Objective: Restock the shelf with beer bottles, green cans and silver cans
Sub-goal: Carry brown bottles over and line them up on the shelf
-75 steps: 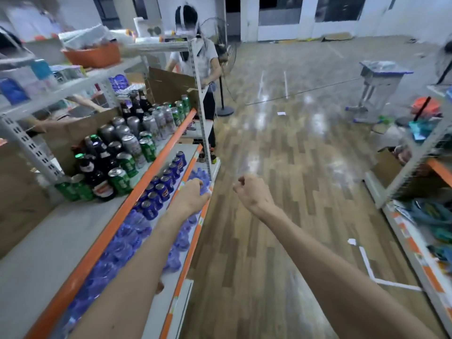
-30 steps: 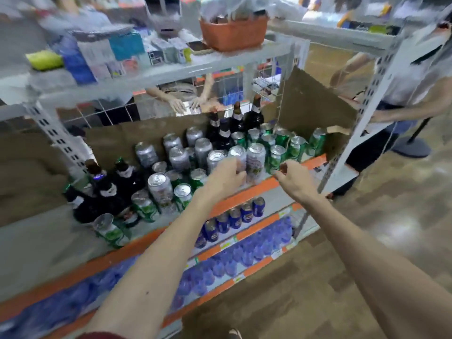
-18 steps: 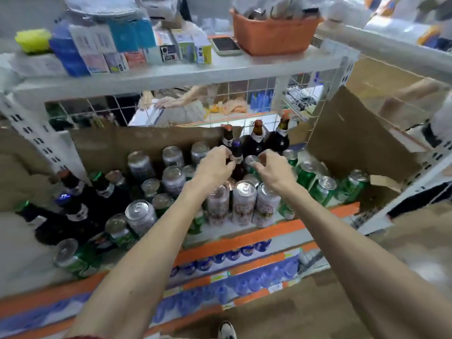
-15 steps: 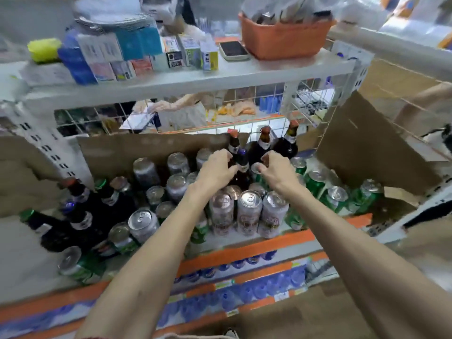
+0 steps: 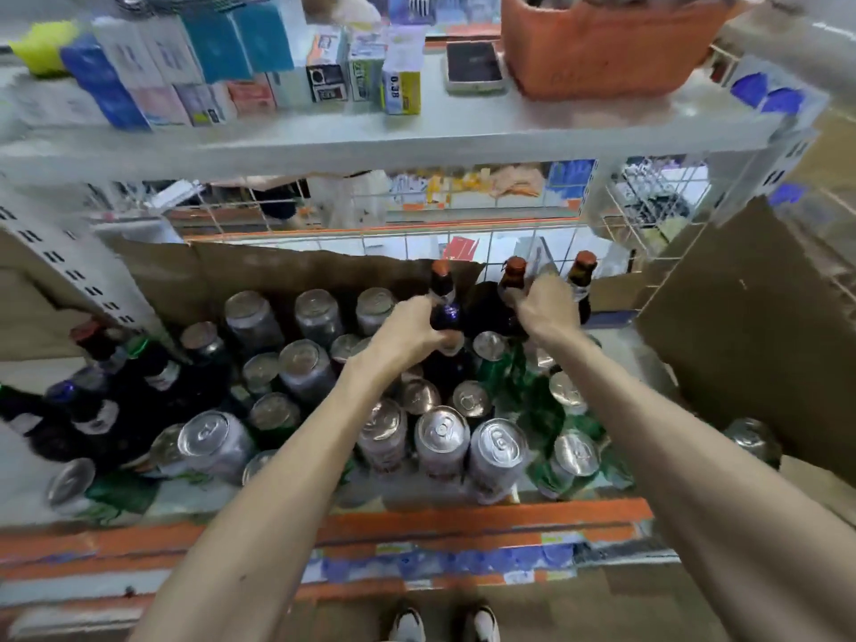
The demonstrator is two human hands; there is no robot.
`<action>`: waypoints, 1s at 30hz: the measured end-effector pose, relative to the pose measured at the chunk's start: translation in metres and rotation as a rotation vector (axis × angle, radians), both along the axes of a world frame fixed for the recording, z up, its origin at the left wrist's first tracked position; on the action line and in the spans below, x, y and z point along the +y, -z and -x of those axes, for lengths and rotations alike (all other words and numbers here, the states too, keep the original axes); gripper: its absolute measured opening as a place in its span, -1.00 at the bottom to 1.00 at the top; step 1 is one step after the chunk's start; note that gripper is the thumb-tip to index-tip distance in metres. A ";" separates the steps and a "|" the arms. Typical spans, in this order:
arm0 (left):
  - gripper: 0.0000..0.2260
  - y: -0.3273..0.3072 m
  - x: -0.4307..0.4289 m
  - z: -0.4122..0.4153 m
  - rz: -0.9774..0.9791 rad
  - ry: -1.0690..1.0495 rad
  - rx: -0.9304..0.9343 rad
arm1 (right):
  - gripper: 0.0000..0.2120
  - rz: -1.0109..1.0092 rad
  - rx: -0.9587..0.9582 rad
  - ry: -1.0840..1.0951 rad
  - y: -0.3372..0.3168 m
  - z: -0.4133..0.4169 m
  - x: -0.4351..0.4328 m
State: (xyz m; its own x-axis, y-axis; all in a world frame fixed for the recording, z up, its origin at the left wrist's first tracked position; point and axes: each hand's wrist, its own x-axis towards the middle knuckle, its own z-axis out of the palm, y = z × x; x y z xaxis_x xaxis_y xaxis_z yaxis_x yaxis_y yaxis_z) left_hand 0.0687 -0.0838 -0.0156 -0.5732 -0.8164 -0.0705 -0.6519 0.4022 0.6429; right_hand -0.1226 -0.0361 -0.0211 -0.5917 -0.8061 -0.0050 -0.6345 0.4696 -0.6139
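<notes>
Landmark: the orange-edged grey metal shelf [image 5: 463,518] is carrying all the drinks; every place below is given against its orange front edge.
Dark bottles, left cluster: about four dark glass beer bottles [image 5: 99,412] are leaning at the far left, near the front edge; blur is hiding the exact count.
Silver cans: about a dozen plain silver cans are standing left of centre, from the edge back to the brown cardboard sheet [image 5: 296,275] behind them; three more silver cans with red-brown labels [image 5: 442,440] are lining up in a row just behind the edge at the middle.
Left hand: the left hand [image 5: 410,333] is curling narrowly around the body of a dark glass bottle with a red-brown cap [image 5: 441,289], standing upright well back from the edge, in front of the cardboard.
Back-row bottles: three capped dark bottles are rising at the rear, this one being the leftmost.
Right hand: the right hand [image 5: 544,310] is closing around the shoulder of the middle dark bottle [image 5: 513,275]; whether its fingers are also touching the right bottle [image 5: 581,271] I cannot tell.
Green cans: roughly five green cans with silver tops [image 5: 572,454] are sitting right of centre, from just behind the edge back towards the bottles; their sides are smearing into blur.
Upper shelf: small boxes and an orange plastic basket [image 5: 597,48] are sitting above.
</notes>
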 end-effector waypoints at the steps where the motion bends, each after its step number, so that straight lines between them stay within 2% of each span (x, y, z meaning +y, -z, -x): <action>1: -0.76 0.000 0.000 0.001 -0.016 0.007 0.014 | -0.60 0.027 -0.007 -0.013 0.002 0.004 -0.004; 7: -0.78 -0.001 0.002 -0.003 -0.127 -0.039 0.074 | -0.67 0.105 -0.090 -0.063 0.019 0.009 -0.021; 19: -0.76 0.010 0.012 0.003 -0.126 -0.161 0.100 | -0.72 0.102 -0.105 -0.064 0.017 0.009 -0.018; 23: -0.82 0.005 0.016 0.004 -0.113 -0.166 0.103 | -0.74 0.096 -0.098 -0.066 0.015 0.010 -0.015; 30: -0.90 -0.044 0.013 0.005 -0.059 -0.204 0.207 | -0.76 0.181 -0.061 -0.132 -0.027 0.017 -0.004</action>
